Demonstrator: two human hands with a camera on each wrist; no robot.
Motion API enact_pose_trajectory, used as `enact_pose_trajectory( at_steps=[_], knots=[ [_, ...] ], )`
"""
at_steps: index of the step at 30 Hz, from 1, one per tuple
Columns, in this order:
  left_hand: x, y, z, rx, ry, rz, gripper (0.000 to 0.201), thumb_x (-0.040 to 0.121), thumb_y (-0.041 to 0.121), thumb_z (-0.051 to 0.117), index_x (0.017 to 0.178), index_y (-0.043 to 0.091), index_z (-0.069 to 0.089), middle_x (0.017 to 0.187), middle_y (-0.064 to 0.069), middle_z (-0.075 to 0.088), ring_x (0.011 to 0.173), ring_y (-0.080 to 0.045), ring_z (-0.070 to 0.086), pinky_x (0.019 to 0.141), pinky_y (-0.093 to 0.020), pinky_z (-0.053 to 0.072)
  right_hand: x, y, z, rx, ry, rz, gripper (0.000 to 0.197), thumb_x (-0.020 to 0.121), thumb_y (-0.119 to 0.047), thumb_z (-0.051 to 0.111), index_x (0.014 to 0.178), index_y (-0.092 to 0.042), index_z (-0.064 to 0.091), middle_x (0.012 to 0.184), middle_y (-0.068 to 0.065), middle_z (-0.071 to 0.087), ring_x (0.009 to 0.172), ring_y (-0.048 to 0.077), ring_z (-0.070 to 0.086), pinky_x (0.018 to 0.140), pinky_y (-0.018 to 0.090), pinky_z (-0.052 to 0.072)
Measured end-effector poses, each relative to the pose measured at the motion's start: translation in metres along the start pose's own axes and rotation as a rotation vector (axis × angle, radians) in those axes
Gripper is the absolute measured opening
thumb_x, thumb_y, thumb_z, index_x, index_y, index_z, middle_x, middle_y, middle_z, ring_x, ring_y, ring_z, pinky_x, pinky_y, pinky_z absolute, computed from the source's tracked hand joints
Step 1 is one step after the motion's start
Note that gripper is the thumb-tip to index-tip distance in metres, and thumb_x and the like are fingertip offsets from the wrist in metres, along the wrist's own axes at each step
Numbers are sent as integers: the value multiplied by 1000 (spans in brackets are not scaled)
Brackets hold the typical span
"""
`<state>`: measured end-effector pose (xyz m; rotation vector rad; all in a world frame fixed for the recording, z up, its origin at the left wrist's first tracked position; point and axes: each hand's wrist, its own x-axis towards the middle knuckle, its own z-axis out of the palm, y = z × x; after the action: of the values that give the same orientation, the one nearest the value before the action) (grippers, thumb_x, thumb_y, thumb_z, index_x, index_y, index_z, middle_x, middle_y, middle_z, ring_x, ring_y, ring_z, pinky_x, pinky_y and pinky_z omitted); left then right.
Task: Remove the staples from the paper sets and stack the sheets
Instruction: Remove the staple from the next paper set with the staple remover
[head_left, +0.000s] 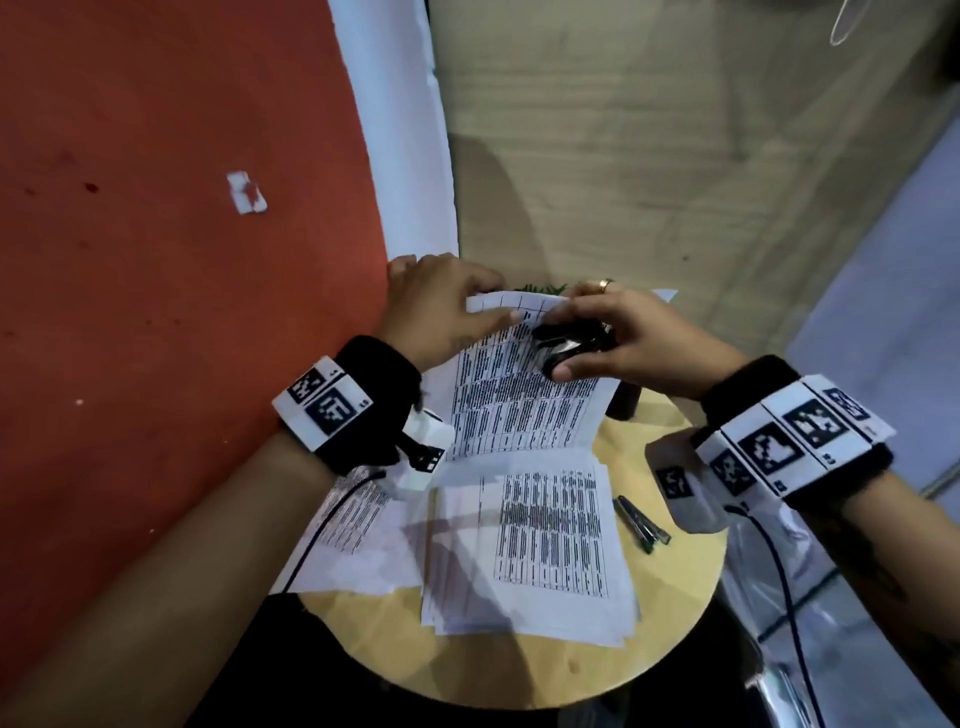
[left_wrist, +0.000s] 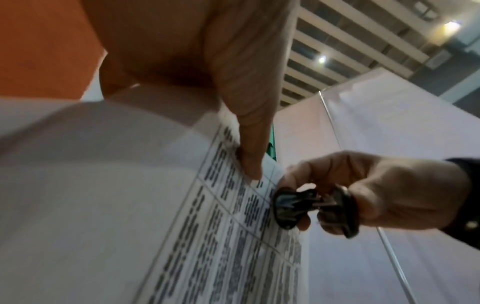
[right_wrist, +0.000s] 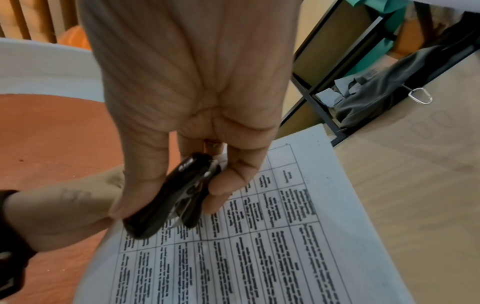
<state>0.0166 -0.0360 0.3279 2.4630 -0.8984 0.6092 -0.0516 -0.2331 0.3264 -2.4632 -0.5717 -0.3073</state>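
Note:
A stapled paper set printed with tables is raised at a slant over the round wooden table. My left hand pinches its top left corner, thumb on the printed face. My right hand grips a black staple remover between thumb and fingers, and its jaws rest on the sheet's top edge beside my left thumb. The remover touches the paper near the corner. No staple shows. A stack of printed sheets lies flat on the table below.
Another loose sheet lies at the table's left edge. A slim metal tool sits right of the stack, and a dark object stands behind the raised paper. A red surface lies left; a black shelf frame holds a grey bag.

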Motion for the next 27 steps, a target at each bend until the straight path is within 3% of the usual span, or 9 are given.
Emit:
enact_pose_trajectory(
  at_steps=[5, 9, 11, 13, 14, 17, 19, 23, 27],
  knots=[
    [-3, -3, -19, -46, -83, 21, 38, 68, 61, 54, 81, 28, 70, 66, 9, 61, 83, -19, 63, 91, -40, 40, -9, -11, -11, -1, 11, -17, 44, 65, -29, 81, 106, -16, 69, 99, 8, 60, 96, 20, 58, 88, 44, 46],
    [-7, -9, -22, -210, -126, 33, 31, 66, 67, 57, 67, 37, 64, 67, 9, 66, 77, -19, 65, 80, -43, 50, -12, -16, -14, 4, 3, -13, 45, 65, -31, 82, 105, -15, 69, 101, 6, 59, 96, 18, 59, 90, 43, 47],
    [-6, -11, -20, -289, -131, 39, 36, 67, 63, 61, 76, 29, 68, 72, 1, 71, 75, -23, 67, 74, -44, 52, -13, -18, -11, 31, 117, -21, 44, 65, -23, 83, 105, -11, 69, 110, 6, 54, 98, 14, 57, 95, 36, 46],
    [-4, -12, -21, -330, -119, 39, 43, 66, 61, 63, 74, 19, 70, 70, -6, 70, 72, -28, 66, 68, -45, 52, -16, -23, -2, 38, 321, -87, 46, 63, -22, 83, 103, -7, 67, 116, 6, 47, 99, 4, 52, 97, 16, 41],
    [-4, -12, -21, -345, -113, 40, 44, 66, 60, 63, 74, 17, 70, 69, -8, 70, 71, -30, 66, 67, -46, 51, -16, -25, 2, -4, 407, -124, 46, 63, -23, 81, 103, -6, 65, 117, 6, 47, 101, 4, 50, 95, 13, 40],
    [-5, -7, -25, -407, -133, 20, 38, 66, 58, 67, 73, 20, 70, 72, -9, 71, 71, -26, 67, 68, -43, 52, -14, -33, 16, -184, 493, -222, 42, 67, -18, 72, 105, -5, 61, 115, 11, 57, 101, 23, 58, 85, 34, 51],
    [-6, -3, -28, -455, -175, 23, 33, 69, 50, 71, 72, 17, 70, 72, -12, 70, 65, -18, 61, 64, -39, 49, -11, -35, 21, -267, 495, -286, 40, 68, -13, 69, 106, -5, 61, 111, 12, 61, 95, 31, 61, 74, 41, 54],
    [-8, 3, -34, -484, -222, 71, 44, 71, 44, 70, 73, 0, 67, 68, -26, 59, 59, -11, 46, 54, -31, 34, -9, -39, 22, -382, 512, -350, 40, 67, -14, 69, 106, -9, 64, 109, 7, 63, 91, 30, 59, 59, 40, 54],
    [-8, 3, -33, -525, -193, 48, 43, 64, 48, 68, 64, 6, 65, 57, -8, 49, 61, -10, 44, 56, -31, 35, -9, -45, 20, -442, 538, -407, 36, 67, -13, 69, 104, -12, 67, 105, 3, 67, 97, 25, 60, 50, 39, 53]
  ],
)
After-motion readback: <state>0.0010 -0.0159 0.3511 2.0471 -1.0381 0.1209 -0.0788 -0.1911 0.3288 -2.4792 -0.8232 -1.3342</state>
